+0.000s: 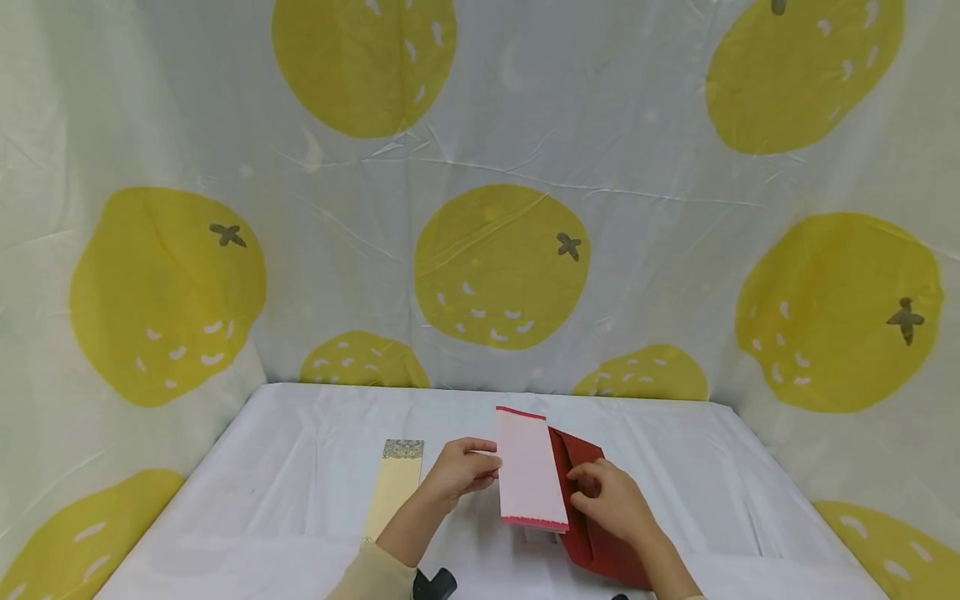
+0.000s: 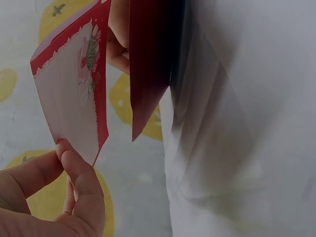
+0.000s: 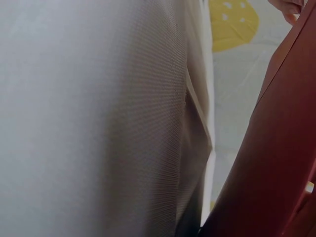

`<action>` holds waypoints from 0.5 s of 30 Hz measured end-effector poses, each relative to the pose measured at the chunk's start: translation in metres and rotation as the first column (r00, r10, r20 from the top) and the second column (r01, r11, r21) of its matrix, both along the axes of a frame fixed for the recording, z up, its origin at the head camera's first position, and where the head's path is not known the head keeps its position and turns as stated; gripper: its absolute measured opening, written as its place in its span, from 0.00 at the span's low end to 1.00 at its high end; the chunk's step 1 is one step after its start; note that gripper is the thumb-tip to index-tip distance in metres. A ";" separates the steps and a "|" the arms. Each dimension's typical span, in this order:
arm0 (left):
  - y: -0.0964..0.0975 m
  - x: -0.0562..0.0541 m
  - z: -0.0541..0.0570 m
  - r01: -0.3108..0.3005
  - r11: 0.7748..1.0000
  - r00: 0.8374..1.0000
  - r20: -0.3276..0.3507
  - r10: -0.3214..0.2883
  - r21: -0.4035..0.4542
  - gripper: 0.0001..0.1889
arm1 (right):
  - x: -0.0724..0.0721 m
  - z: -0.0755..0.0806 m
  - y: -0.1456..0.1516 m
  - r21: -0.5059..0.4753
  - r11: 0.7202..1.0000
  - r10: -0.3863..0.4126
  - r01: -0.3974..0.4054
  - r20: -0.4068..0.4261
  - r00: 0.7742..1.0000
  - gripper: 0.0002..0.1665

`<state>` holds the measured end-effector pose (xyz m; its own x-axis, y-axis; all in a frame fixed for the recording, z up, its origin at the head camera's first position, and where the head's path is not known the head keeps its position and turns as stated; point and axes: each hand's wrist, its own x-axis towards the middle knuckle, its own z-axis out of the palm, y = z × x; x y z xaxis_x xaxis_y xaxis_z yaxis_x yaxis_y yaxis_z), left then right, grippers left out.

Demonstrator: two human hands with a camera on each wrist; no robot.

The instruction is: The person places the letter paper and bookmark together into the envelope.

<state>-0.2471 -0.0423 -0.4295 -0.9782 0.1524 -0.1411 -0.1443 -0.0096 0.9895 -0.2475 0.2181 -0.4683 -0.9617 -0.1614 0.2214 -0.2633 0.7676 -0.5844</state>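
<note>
Two bare hands work low in my head view: the left hand (image 1: 459, 473) pinches a folded pink card (image 1: 531, 471), half past five from centre, thumb and fingertips together at its edge; the right hand (image 1: 611, 500) holds a smooth red envelope (image 1: 600, 543) with curled fingers, at the card's four o'clock. Toward nine, my left forearm (image 1: 412, 521) partly blocks a flat cream strip (image 1: 397, 492), lacy-patterned at its end, on wrinkled white cloth (image 1: 712, 483).

I face pale, creased fabric (image 1: 652, 275) printed with big yellow fruit (image 1: 502, 275), hung far, left and right around my white-draped table (image 1: 300, 492), in soft, even light.
</note>
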 end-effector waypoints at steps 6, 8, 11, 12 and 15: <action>0.015 -0.002 -0.005 -0.001 1.000 1.000 0.004 0.001 0.003 0.14 | 0.000 0.000 0.000 0.014 1.000 0.005 -0.005 -0.008 1.000 0.12; 0.018 -0.002 -0.006 -0.003 1.000 1.000 0.008 0.003 0.000 0.13 | 0.000 0.000 0.000 0.014 1.000 0.006 -0.006 -0.011 1.000 0.11; 0.021 -0.004 -0.009 -0.007 1.000 1.000 0.019 0.007 -0.006 0.12 | 0.001 0.001 0.000 0.005 1.000 0.006 -0.006 -0.014 1.000 0.12; 0.021 -0.004 -0.010 -0.010 1.000 1.000 0.024 0.010 -0.009 0.12 | 0.001 0.001 0.000 0.001 1.000 0.008 -0.007 -0.014 1.000 0.12; 0.023 -0.005 -0.011 -0.023 0.999 0.999 0.036 0.024 -0.028 0.11 | 0.001 0.001 0.001 -0.006 1.000 0.006 -0.006 -0.011 1.000 0.12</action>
<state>-0.2523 -0.0190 -0.4406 -0.9757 0.1247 -0.1801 -0.1799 0.0132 0.9836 -0.2463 0.2187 -0.4672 -0.9583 -0.1658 0.2328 -0.2743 0.7626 -0.5859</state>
